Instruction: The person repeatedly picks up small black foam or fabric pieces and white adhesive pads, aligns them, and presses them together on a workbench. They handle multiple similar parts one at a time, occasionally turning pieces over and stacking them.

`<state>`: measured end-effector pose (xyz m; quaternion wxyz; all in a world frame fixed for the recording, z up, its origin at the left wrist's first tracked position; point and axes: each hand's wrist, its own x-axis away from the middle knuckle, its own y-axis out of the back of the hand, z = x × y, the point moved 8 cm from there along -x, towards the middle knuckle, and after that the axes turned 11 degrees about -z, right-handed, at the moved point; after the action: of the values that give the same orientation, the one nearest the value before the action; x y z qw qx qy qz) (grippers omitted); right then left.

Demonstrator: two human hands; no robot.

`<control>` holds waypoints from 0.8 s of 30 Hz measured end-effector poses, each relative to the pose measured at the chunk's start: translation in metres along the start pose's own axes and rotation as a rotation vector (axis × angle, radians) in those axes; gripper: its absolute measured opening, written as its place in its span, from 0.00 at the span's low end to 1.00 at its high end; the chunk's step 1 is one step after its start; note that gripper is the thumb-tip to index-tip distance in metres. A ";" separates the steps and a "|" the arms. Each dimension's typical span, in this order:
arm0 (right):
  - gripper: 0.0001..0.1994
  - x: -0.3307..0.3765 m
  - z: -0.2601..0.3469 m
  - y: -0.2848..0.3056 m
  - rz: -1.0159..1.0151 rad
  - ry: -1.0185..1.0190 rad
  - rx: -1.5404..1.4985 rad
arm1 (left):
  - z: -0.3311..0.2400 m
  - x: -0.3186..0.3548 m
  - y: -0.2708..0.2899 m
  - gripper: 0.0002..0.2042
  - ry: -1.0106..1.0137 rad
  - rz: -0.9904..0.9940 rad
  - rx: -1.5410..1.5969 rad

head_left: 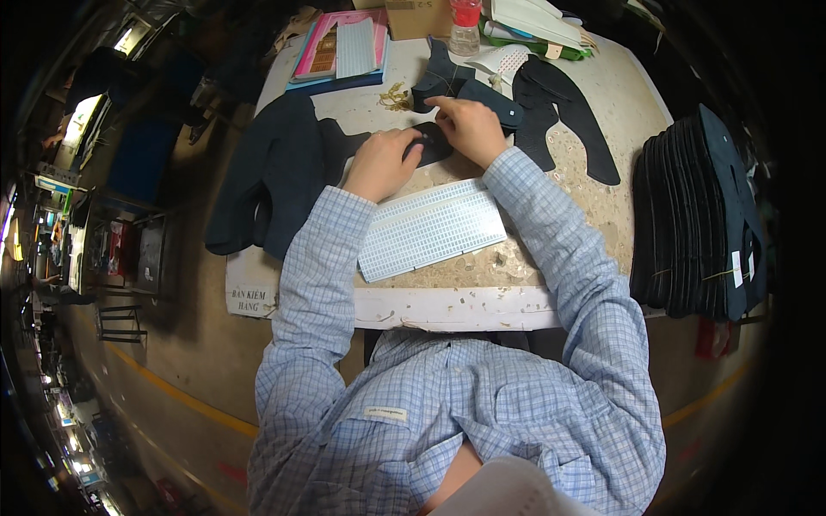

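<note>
Both hands on dark cut piece (434,142), long axis left-right; left hand (383,163) curled, right hand (469,129) fingertips pinching edge.

Two hands, left (381,163) and right (469,129), work on the bench (447,305). One red-capped bottle (465,26) stands there. Two pale perforated sheets lie flat, one near (430,229), one far (355,49).

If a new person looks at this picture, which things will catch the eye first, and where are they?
First, the two hands at the table's middle: the left hand and right hand press on a small dark cut piece. Next, the tall stack of dark pieces at the right edge. A white perforated sheet lies just nearer than the hands.
</note>
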<state>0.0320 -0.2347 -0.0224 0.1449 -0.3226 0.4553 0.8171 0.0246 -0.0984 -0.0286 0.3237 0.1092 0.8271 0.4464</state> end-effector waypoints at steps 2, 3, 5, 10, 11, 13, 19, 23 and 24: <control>0.14 -0.005 -0.003 0.012 -0.001 0.013 -0.026 | -0.004 0.003 -0.001 0.14 -0.058 0.018 -0.028; 0.10 -0.004 -0.001 0.012 0.070 0.062 0.023 | -0.003 0.005 -0.002 0.14 -0.047 0.034 -0.042; 0.12 0.004 0.006 0.007 0.212 0.113 0.031 | 0.000 0.006 -0.005 0.15 -0.040 0.058 -0.068; 0.13 0.019 0.012 -0.012 0.374 0.097 0.148 | 0.003 0.002 -0.009 0.29 -0.067 0.018 -0.132; 0.13 0.017 0.009 -0.011 0.362 0.074 0.122 | 0.009 0.002 -0.014 0.33 0.014 0.069 -0.096; 0.14 0.009 0.000 -0.003 0.313 0.050 0.040 | 0.010 0.002 -0.016 0.37 0.044 0.087 -0.070; 0.15 0.000 -0.005 0.005 0.254 -0.012 -0.163 | 0.001 0.002 -0.017 0.39 0.039 0.126 -0.039; 0.18 0.005 0.003 0.001 0.311 -0.033 -0.118 | -0.020 0.000 -0.005 0.39 -0.111 0.022 0.001; 0.18 0.004 0.001 0.004 0.323 -0.051 -0.126 | -0.026 0.000 0.004 0.39 -0.134 -0.065 0.064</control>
<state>0.0264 -0.2361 -0.0226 0.0027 -0.2325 0.4454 0.8646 0.0081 -0.1137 -0.0151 0.3888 0.1224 0.8204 0.4009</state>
